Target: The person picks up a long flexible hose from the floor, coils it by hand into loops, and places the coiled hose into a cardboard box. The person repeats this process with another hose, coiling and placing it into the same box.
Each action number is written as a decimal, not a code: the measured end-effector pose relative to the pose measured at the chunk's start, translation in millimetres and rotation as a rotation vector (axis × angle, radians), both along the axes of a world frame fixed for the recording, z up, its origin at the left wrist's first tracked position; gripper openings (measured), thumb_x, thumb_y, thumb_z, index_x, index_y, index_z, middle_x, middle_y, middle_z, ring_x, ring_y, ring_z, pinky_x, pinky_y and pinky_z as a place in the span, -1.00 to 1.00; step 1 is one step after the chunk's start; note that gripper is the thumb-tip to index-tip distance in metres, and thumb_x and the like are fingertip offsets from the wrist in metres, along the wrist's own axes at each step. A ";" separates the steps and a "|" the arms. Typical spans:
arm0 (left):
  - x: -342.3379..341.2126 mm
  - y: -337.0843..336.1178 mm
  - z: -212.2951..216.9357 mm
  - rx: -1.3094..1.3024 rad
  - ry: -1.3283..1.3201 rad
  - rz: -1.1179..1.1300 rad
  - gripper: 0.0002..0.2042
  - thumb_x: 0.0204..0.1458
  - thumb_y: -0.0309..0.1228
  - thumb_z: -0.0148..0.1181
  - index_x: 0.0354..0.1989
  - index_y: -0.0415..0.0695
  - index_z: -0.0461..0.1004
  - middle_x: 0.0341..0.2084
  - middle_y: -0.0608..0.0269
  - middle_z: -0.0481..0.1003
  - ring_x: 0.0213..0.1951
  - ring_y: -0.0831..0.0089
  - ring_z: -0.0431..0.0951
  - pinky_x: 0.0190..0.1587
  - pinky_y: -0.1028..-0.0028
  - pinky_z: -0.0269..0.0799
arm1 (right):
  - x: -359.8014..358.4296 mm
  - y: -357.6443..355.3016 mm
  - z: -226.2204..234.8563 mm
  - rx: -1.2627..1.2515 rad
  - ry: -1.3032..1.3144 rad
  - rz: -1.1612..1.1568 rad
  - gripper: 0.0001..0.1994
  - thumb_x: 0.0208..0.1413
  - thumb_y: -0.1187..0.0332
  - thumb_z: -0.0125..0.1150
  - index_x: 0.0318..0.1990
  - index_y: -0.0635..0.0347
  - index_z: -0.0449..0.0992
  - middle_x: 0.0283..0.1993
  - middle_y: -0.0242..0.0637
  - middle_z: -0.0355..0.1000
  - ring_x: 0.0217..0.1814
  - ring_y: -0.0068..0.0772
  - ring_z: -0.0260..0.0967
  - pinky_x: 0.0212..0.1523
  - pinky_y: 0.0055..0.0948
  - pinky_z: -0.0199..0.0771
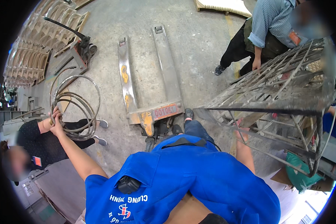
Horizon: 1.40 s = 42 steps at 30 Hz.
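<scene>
My left hand (57, 128) is stretched out to the left and closed on a coil of hose (90, 96). The hose hangs in several loops, grey and brownish, with one thin end sticking up. A co-worker's hand (50, 119) is right beside mine at the same coil, partly overlapping it in view. My right hand (242, 131) grips the lower bars of a large, dirty metal lattice rack (267, 95) on the right. Its bars and a blurred part of the frame cover some of my fingers.
A worn pallet jack (162, 100) stands before my feet, forks pointing away. A second pallet jack (80, 56) is at the far left by wrapped curved wooden parts (30, 67). One person stands behind the rack, another at left. A green bag (300, 173) lies below the rack.
</scene>
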<state>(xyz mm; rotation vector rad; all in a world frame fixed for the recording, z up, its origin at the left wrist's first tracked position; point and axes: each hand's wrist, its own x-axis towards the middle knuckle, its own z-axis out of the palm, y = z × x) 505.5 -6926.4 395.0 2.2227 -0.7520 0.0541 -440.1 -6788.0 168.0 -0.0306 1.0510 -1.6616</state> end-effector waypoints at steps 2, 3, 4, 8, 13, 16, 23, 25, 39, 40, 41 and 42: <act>-25.1 -8.7 23.4 0.219 -0.135 0.222 -0.47 -0.18 -0.02 0.23 -0.47 -0.41 0.51 -0.48 0.02 0.55 -0.38 0.24 0.57 -0.28 0.34 0.44 | -2.7 5.8 -1.8 0.051 -0.004 -0.046 -0.73 0.05 0.07 -0.03 -0.40 0.07 0.36 -0.53 -0.35 0.28 -0.51 -0.34 0.22 -0.42 -0.31 0.28; -47.9 -13.7 33.9 0.216 -0.208 0.338 -0.44 -0.20 0.02 0.22 -0.41 -0.41 0.51 -0.48 -0.06 0.55 -0.35 0.17 0.57 -0.34 0.30 0.45 | -3.5 8.5 -2.6 0.066 -0.016 -0.051 -0.73 0.05 0.06 -0.03 -0.39 0.07 0.36 -0.52 -0.35 0.28 -0.51 -0.35 0.22 -0.42 -0.31 0.28; -77.1 -23.3 47.2 0.185 -0.348 0.290 -0.48 -0.19 0.00 0.22 -0.45 -0.38 0.51 -0.51 -0.04 0.54 -0.38 0.18 0.57 -0.36 0.30 0.44 | -3.8 10.1 -2.8 0.077 -0.028 -0.058 -0.72 0.05 0.06 -0.03 -0.39 0.07 0.35 -0.52 -0.35 0.28 -0.51 -0.35 0.22 -0.42 -0.31 0.28; -279.1 -94.6 79.1 -0.083 -0.931 -0.147 -0.45 -0.16 0.02 0.15 -0.16 -0.25 0.43 -0.19 -0.03 0.47 -0.18 0.16 0.49 -0.19 0.26 0.38 | -3.9 11.1 -4.8 0.118 -0.065 -0.072 -0.70 0.04 0.04 -0.03 -0.37 0.08 0.35 -0.51 -0.36 0.27 -0.50 -0.36 0.22 -0.41 -0.31 0.28; -615.0 -77.5 -7.7 -0.267 0.516 -1.975 -0.37 -0.18 0.04 0.17 -0.05 -0.21 0.25 -0.13 -0.05 0.31 -0.08 0.06 0.30 -0.06 0.22 0.19 | -11.5 -0.8 -8.3 0.150 -0.070 -0.018 -0.68 0.03 0.01 -0.03 -0.34 0.09 0.34 -0.49 -0.37 0.26 -0.50 -0.37 0.21 -0.41 -0.31 0.28; -677.7 -59.9 -23.7 -0.245 0.674 -2.135 -0.46 -0.19 -0.02 0.20 -0.18 -0.18 0.21 -0.28 -0.01 0.29 -0.21 0.04 0.27 -0.17 0.26 0.17 | -17.9 -8.0 -8.7 0.154 -0.063 -0.006 -0.66 0.03 0.00 -0.03 -0.33 0.10 0.34 -0.48 -0.37 0.25 -0.50 -0.38 0.21 -0.41 -0.31 0.28; -693.1 -45.4 4.0 -0.258 0.816 -2.088 -0.68 -0.26 -0.24 0.27 -0.59 -0.14 0.24 -0.69 0.17 0.26 -0.62 0.20 0.28 -0.56 0.38 0.13 | -23.5 -19.6 -9.6 0.143 -0.036 0.025 -0.62 0.02 -0.04 -0.03 -0.29 0.11 0.33 -0.46 -0.38 0.24 -0.49 -0.39 0.20 -0.40 -0.31 0.29; -701.0 -48.1 3.2 -0.343 0.799 -2.023 -0.67 -0.30 -0.24 0.31 -0.57 -0.14 0.26 -0.73 0.14 0.29 -0.64 0.19 0.32 -0.58 0.38 0.16 | -26.6 -23.1 -12.9 0.122 -0.016 0.025 -0.61 0.01 -0.05 -0.04 -0.28 0.12 0.33 -0.46 -0.38 0.24 -0.49 -0.40 0.20 -0.39 -0.31 0.29; -721.1 -211.6 91.4 -0.347 0.761 -1.686 -0.59 -0.05 -0.15 0.23 -0.68 -0.29 0.40 -0.87 0.20 0.22 -0.73 0.62 0.19 -0.67 0.48 0.11 | 24.0 -199.7 109.5 0.307 -0.030 -0.069 -0.54 0.07 -0.18 -0.23 -0.51 0.04 0.23 -0.71 -0.39 0.07 -0.69 -0.41 -0.01 -0.50 -0.33 0.11; -718.3 -229.6 97.4 -0.354 0.804 -1.678 -0.56 -0.04 -0.12 0.21 -0.70 -0.29 0.39 -0.89 0.19 0.22 -0.73 0.62 0.19 -0.67 0.48 0.11 | 31.9 -219.4 126.5 0.323 -0.052 -0.065 -0.54 0.07 -0.17 -0.24 -0.52 0.04 0.24 -0.72 -0.39 0.06 -0.70 -0.40 -0.01 -0.52 -0.31 0.12; -714.9 -246.7 101.4 -0.284 0.833 -1.677 -0.54 -0.04 -0.10 0.21 -0.71 -0.29 0.38 -0.89 0.18 0.22 -0.74 0.61 0.20 -0.67 0.47 0.12 | 39.0 -238.0 140.0 0.322 -0.074 -0.048 -0.54 0.08 -0.16 -0.25 -0.54 0.04 0.26 -0.73 -0.40 0.06 -0.70 -0.40 -0.02 -0.53 -0.29 0.13; -711.8 -265.6 105.8 -0.286 0.854 -1.673 -0.52 -0.04 -0.08 0.21 -0.73 -0.30 0.37 -0.89 0.17 0.22 -0.74 0.59 0.20 -0.67 0.45 0.13 | 47.3 -255.7 150.3 0.330 -0.074 -0.057 -0.51 0.07 -0.19 -0.28 -0.53 0.05 0.26 -0.73 -0.40 0.06 -0.71 -0.40 -0.02 -0.53 -0.28 0.13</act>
